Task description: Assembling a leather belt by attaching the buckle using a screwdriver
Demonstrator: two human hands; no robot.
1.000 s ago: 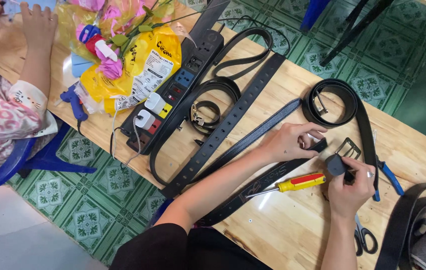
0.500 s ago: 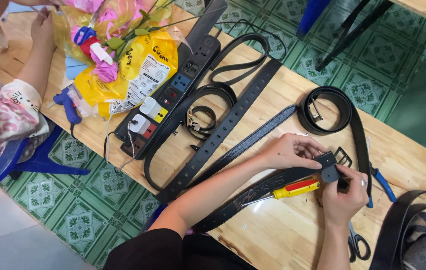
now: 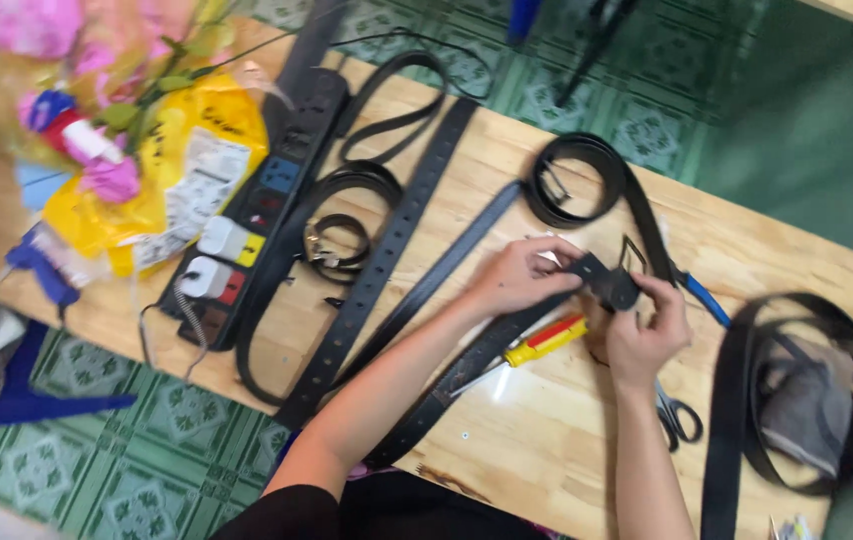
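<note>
- left hand [image 3: 522,275] and right hand [image 3: 647,330] close together, both pinching the black belt end [image 3: 602,280], held just above the worktop [image 3: 547,440]
- rest of that belt runs down-left across the worktop
- yellow-red screwdriver [image 3: 537,345] just under the hands
- scissors [image 3: 677,420] beside the right wrist
- coiled belt [image 3: 577,180] above
- long punched strap [image 3: 387,250] and power strip [image 3: 257,200] well to the left

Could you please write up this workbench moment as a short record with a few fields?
Surface: wooden table over green tiled floor
Left hand: pinching a black belt end
Right hand: gripping the same belt end from below
Near the hands: yellow-and-red screwdriver, scissors, coiled belt
Farther left: black power strip, yellow bag
</note>
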